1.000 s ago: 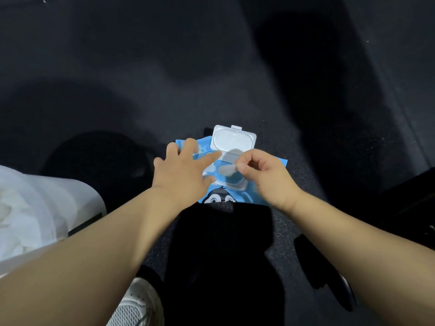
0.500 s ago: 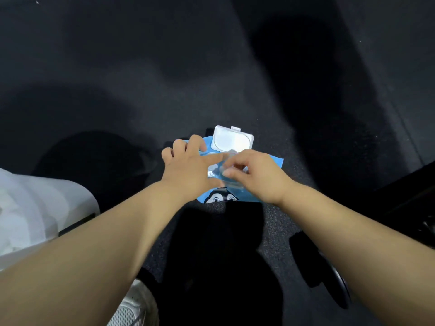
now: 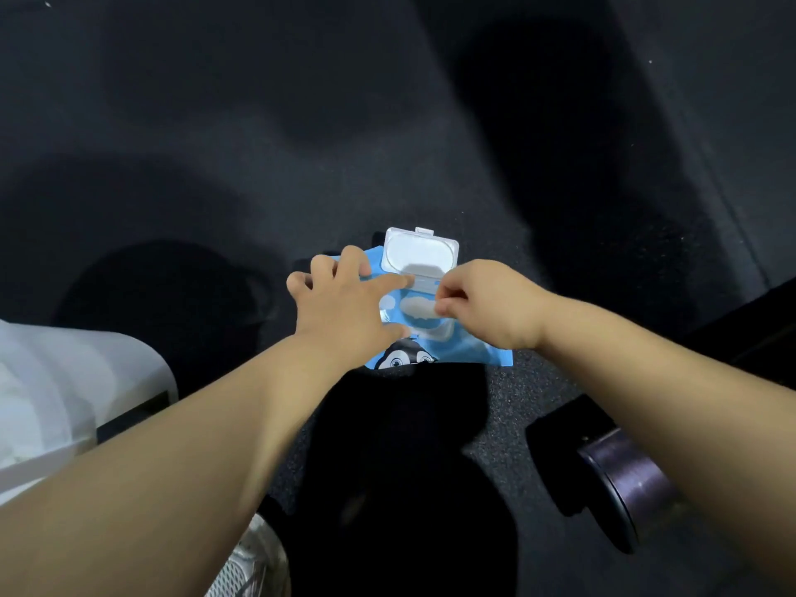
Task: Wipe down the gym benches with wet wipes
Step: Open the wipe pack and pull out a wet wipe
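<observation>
On the floor (image 3: 538, 381), the wipes pack (image 3: 465, 351) lies with its lid (image 3: 420, 254) flipped open. Left hand (image 3: 344, 312) presses the pack, fingers spread flat. Right hand (image 3: 491, 312) has its fingers pinched together on the wipe (image 3: 415, 308) at the opening. Judged early stage: wipe not yet drawn, no bench in view, all wiping left.

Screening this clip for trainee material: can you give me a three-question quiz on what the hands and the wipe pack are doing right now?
1. True or false: the pack has its lid shut.
2. Fill in: the left hand presses flat on the ____.
3. What does the right hand pinch? A lid, B wipe, C nothing.
Key: 1 false; 2 pack; 3 B.
</observation>
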`<state>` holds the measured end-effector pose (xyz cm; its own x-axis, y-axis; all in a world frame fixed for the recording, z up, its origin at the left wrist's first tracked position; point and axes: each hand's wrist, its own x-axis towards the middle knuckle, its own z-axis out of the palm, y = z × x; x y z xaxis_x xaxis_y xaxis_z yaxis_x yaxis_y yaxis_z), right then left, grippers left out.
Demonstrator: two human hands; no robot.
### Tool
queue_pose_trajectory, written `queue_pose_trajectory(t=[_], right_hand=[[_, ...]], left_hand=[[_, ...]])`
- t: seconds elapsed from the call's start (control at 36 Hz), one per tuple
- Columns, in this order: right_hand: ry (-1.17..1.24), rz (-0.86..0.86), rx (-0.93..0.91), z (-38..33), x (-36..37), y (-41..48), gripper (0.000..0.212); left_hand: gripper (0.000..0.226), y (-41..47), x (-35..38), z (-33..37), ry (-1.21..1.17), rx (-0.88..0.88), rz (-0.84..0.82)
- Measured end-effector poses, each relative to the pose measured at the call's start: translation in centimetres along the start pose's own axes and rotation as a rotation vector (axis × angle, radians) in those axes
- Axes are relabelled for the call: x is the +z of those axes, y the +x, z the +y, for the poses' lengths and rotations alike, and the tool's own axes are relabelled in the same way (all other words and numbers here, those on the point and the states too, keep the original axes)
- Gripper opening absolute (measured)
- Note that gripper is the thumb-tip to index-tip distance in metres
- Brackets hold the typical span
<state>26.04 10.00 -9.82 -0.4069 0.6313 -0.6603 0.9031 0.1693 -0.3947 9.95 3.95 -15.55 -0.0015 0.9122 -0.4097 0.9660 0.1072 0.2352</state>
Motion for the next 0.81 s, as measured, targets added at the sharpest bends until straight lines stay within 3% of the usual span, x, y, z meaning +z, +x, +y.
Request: queue_pose_trajectory(t=[0.31,0.39,0.44,0.61,0.69,0.81], right_hand=[[0.189,0.111,0.027,0.0,0.2,-2.7,0.015],[0.222,0.238,-0.016,0.7,-1.9,-3.6,0.016],[0.175,0.302,-0.003,2.1,-3.5,-4.5,0.015],[0.452,0.225,0.069,4.3,-2.0,-4.9,0.017],[0.463,0.233,0.050,3.6,-0.4,-3.8,0.021],[0.503,0.242,0.059,2.9,1.4,-2.9,0.011]], left_hand=[[0.051,0.3,0.2,0.9,-0.017,-0.004,-0.041],[0.041,0.4,0.3,0.5,0.033,-0.022,-0.055],[0.049,0.5,0.1,0.3,0.042,0.002,-0.069],[0.053,1.0,-0.7,-0.8,-0.129,0.062,-0.111],[0.051,0.3,-0.4,-1.1,-0.212,0.076,-0.085],[0.047,-0.8,-0.4,-0.9,-0.259,0.082,-0.091]])
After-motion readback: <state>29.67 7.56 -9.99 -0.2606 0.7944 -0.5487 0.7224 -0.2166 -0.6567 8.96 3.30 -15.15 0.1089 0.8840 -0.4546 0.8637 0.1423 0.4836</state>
